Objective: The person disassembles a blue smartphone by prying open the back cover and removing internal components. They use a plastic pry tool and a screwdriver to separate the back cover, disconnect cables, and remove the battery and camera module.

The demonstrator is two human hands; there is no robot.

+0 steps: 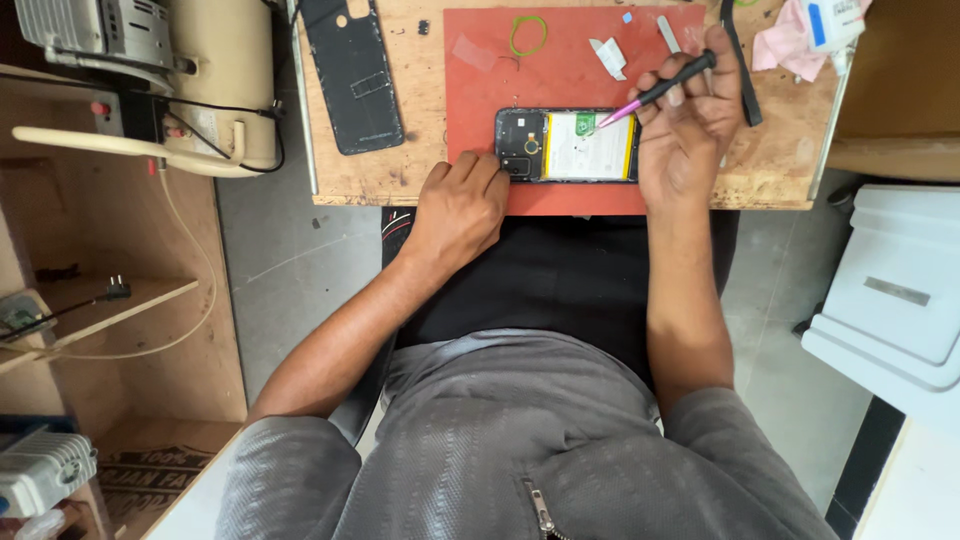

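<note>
Opened phone on red mat, back cover off.
Light, fragile; steadied at edge by curled left hand; pink-tipped tool pinched in right hand.

A matt red rubbery mat is covering the scuffed, stained wooden bench — the black plastic back cover is looking dusty, the battery's label papery white.

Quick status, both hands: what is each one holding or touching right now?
Left hand: fingers curled, pressing on the camera end of the opened phone; grips nothing.
Right hand: closed on the pink-tipped black tool, tip at the phone's battery.
</note>
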